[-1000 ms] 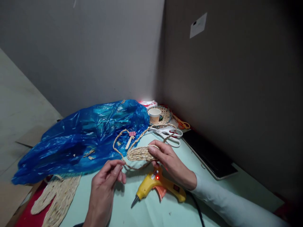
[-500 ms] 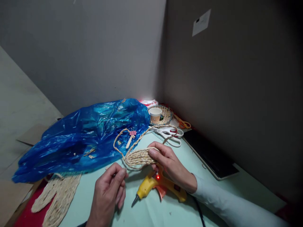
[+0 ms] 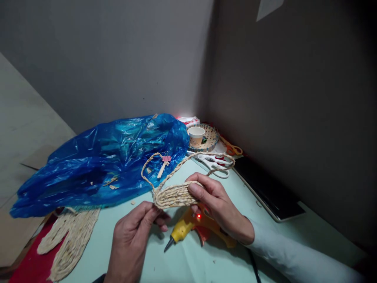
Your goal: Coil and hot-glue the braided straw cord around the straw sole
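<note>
My right hand (image 3: 215, 200) grips an oval coil of braided straw rope (image 3: 173, 195) above the table, fingers over its right end. A loose tail of the same braid (image 3: 165, 173) loops back toward the blue bag, with a pink binder clip (image 3: 166, 158) on it. My left hand (image 3: 135, 232) pinches the coil's lower left edge with thumb and fingers closed. A yellow glue gun (image 3: 188, 228) with a red light on lies on the table just below both hands.
A crumpled blue plastic bag (image 3: 97, 161) fills the left. A flat woven straw piece (image 3: 70, 239) lies front left on red material. At the back stand a paper cup (image 3: 196, 135) in a small woven basket (image 3: 210, 137), white scissors (image 3: 216, 161), orange scissors (image 3: 232, 149) and a dark tablet (image 3: 271, 188).
My left hand has moved up and right to the coil's edge and pinched it. The loose loop below the coil has been drawn in. The view has shifted slightly.
</note>
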Motion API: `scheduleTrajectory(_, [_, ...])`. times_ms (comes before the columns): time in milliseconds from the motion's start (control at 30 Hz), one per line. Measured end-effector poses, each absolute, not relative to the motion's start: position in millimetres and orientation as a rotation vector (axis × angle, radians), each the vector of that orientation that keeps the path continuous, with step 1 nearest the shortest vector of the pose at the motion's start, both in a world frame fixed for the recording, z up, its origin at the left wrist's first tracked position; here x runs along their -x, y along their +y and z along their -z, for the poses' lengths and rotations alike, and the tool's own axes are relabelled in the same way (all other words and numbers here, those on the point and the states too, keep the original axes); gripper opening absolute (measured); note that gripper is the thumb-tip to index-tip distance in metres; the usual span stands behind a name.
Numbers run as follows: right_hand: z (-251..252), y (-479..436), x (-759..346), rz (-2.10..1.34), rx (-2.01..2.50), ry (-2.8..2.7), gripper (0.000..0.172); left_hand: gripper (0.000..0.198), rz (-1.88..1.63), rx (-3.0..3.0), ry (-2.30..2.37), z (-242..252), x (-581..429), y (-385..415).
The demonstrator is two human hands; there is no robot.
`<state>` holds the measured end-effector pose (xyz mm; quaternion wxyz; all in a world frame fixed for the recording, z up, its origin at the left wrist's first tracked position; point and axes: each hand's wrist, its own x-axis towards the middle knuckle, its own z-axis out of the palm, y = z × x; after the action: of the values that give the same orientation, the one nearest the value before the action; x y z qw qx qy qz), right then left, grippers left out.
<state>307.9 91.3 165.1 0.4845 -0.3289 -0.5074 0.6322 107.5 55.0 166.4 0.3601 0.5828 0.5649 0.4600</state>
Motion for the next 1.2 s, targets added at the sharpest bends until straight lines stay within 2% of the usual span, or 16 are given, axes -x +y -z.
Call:
scheduleTrajectory(100, [-165, 91, -307, -1.525, 0.806, -1.229, 0.026, 0.021, -1.163, -1.478, 1.438, -167, -108, 55])
scheduleTrajectory(433, [-162, 102, -312, -1.466, 0.725, -1.174, 0.021, 0.010, -1.216, -1.391, 1.529, -191, -105, 53])
scheduleTrajectory(600, [-160, 106, -314, -1.450, 0.677, -1.161, 0.022, 0.024, -1.232, -1.361, 1.487, -194, -94, 38])
scheduleTrajectory(867, [-160, 108, -314, -1.470, 0.643, -1.187, 0.021, 0.042, -0.993, -1.619, 1.719, -164, -69, 3])
scheduleTrajectory(1033, [-158, 111, -315, -1.459, 0.640, -1.197, 0.020, 0.032, -0.604, -2.123, 1.591, -148, -59, -1])
scheduleTrajectory(1200, [-156, 114, -316, -1.450, 0.663, -1.217, 0.023, 0.028, -0.588, -2.187, 1.496, -145, -60, -3])
